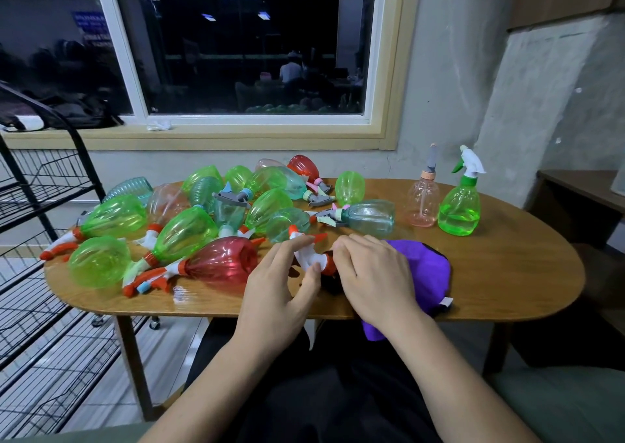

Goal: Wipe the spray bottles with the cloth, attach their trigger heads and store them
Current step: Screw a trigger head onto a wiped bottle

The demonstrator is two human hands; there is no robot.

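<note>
By the near edge of the surface [507, 266], around 6 o'clock, the left hand [280, 283] pinches a white-and-orange trigger head [313, 256] at the neck of a dark bottle [329, 282]. The right hand [375, 273] grips that bottle with curled fingers, lying over the purple cloth [422, 266]. Loose bottles [182, 232] crowd 9 to 12 o'clock. Bare wood lies at 3 to 4 o'clock.
</note>
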